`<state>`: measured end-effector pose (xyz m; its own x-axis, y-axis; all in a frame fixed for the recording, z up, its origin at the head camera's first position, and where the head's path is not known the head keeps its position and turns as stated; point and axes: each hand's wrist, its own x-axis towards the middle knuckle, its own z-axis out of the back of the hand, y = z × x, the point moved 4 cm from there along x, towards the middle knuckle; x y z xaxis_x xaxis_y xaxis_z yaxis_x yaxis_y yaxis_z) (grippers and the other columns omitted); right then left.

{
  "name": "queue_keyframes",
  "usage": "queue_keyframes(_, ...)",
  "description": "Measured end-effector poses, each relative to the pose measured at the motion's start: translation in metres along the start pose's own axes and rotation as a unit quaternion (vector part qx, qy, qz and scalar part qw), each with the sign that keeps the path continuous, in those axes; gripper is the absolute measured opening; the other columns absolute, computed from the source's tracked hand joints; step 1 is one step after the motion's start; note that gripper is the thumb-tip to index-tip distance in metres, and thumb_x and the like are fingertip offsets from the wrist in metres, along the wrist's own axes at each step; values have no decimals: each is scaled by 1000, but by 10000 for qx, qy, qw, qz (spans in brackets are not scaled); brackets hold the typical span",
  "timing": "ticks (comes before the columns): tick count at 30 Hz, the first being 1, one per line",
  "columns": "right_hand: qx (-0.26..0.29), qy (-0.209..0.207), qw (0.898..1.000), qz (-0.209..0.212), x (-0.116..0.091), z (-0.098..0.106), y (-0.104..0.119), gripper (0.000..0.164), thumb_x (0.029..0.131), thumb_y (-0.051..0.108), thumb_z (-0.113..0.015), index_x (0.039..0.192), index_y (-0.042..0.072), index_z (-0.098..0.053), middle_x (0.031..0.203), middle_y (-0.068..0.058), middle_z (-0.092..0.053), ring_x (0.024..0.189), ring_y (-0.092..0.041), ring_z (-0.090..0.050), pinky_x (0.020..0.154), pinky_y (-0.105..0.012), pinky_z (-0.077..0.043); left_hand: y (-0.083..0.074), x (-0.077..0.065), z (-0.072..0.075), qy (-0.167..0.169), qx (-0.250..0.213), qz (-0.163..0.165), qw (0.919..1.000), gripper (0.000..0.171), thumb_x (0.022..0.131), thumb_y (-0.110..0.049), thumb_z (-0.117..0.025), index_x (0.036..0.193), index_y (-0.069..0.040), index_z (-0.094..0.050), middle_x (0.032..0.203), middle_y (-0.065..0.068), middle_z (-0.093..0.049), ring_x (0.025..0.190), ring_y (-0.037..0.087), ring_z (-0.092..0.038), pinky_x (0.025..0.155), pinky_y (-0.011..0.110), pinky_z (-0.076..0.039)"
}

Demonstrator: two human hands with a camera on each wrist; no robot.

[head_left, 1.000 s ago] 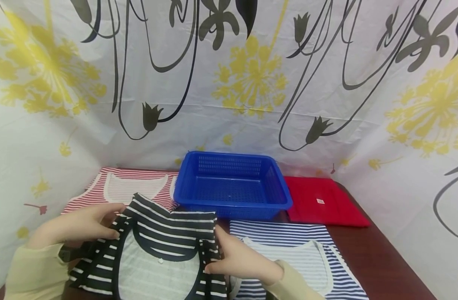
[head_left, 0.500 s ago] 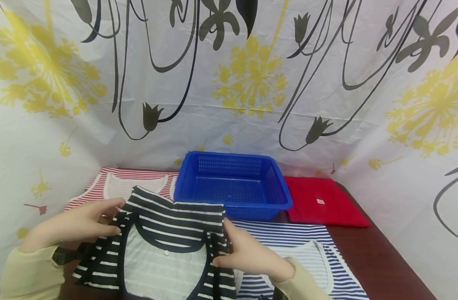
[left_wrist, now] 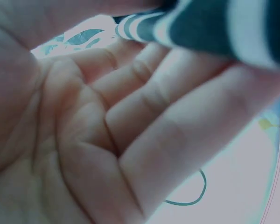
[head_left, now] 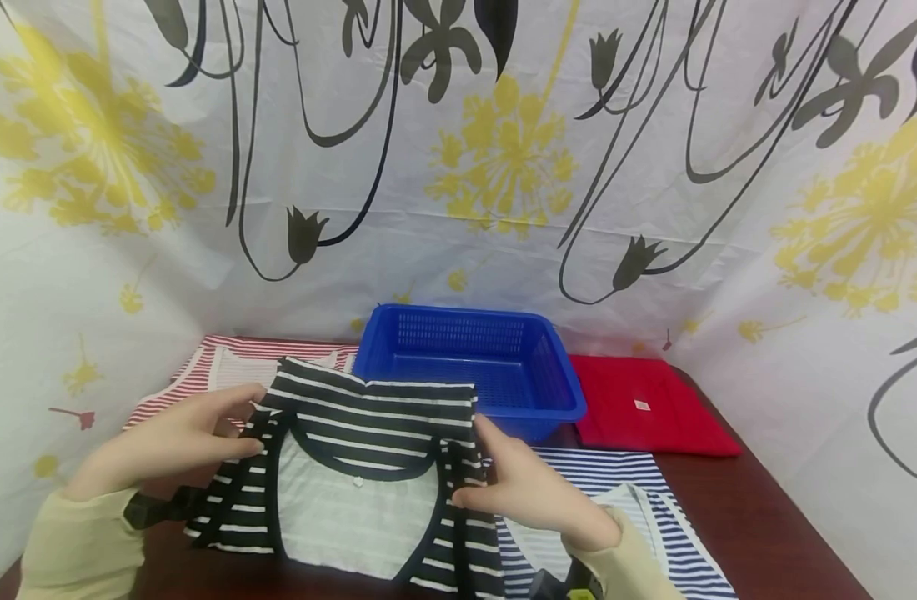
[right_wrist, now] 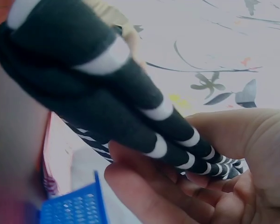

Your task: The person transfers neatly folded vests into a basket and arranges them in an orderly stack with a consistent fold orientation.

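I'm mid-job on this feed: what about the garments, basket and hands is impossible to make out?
Head view: near-left corner of the blue basket, hidden by the black striped top.
Head view: part of the red-striped garment, behind that top and the left hand.
Head view: part of the blue-striped garment, behind the right hand.
Head view: white label, too small to read.
Left wrist view: the left hand's finger ends, covered by the top.

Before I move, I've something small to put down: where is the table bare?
The brown tabletop is bare between the navy-striped top, red garment and its own right edge; a near strip also shows below the black-striped top. The back is crowded: red-striped top, blue basket and red garment sit side by side.
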<state>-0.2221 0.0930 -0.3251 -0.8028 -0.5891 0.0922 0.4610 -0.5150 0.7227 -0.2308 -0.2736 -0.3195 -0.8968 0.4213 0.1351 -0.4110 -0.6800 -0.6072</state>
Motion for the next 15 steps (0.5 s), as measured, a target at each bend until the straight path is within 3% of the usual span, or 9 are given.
queue_keyframes(2,4,-70,10000,-32,-1,6,-1,92,79,22,-79,152,10,-24,125,-10,-59,54,-13,-56,55,-30,-53,-3,1,-1,-71,-60,-4,10000,66,86,-22,-74,137,6,-44,131,27,-52,109,39,-59,86,42,-51)
queue_keyframes(5,33,-125,9999,-98,-3,13,-2,90,80,23,-78,151,7,-25,134,-15,-53,67,-18,-62,63,-32,-55,-7,5,-1,-150,-164,-142,9997,52,86,-21,-74,128,-2,-50,124,21,-57,107,37,-61,84,44,-52)
queue_keyframes(6,57,-138,9999,-84,-3,16,-2,88,80,23,-78,150,8,-27,137,-15,-52,70,-18,-62,64,-32,-55,-9,6,-2,-183,-193,-199,9994,46,86,-21,-74,123,-5,-52,117,16,-59,103,31,-63,81,40,-53)
queue_keyframes(8,-2,-188,9998,-104,-4,20,-3,88,80,23,-78,150,7,-28,136,-16,-52,74,-17,-62,68,-33,-55,-12,8,-4,-260,-227,-253,9991,38,86,-21,-74,115,-10,-53,108,10,-60,98,26,-63,77,38,-53)
queue_keyframes(11,-142,-274,9995,-103,-5,27,-4,81,79,24,-79,145,8,-34,118,-13,-61,60,-14,-55,61,-32,-52,-15,12,-7,-366,-328,-254,9985,35,87,-22,-74,114,-13,-54,105,6,-60,96,21,-63,74,34,-53)
queue_keyframes(15,-161,-468,9987,-82,-6,38,-7,67,80,24,-78,135,8,-43,110,-8,-62,76,-19,-61,64,-32,-54,-18,16,-11,-518,-618,-294,9963,39,88,-21,-73,121,-11,-56,114,8,-62,96,20,-66,75,31,-55)
